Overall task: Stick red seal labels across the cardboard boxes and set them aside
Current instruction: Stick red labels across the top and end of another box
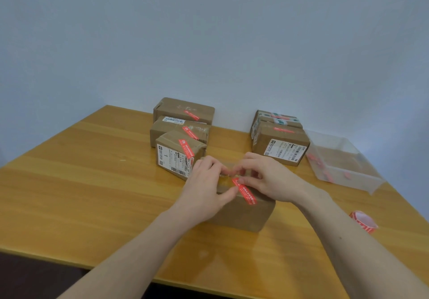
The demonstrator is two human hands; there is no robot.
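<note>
A plain cardboard box (246,212) stands on the wooden table (81,194) right in front of me. A red seal label (245,191) lies slantwise across its top near edge. My left hand (204,187) rests on the box's left side, its thumb touching the label's near left edge. My right hand (267,178) is over the box top and pinches the label's far end with fingertips. The far part of the box top is hidden by both hands.
Three labelled boxes (178,154) sit in a row behind to the left, two more boxes (279,145) at the back right. A clear plastic tub (341,159) with red scraps stands far right. A roll of red labels (363,221) lies near the right edge.
</note>
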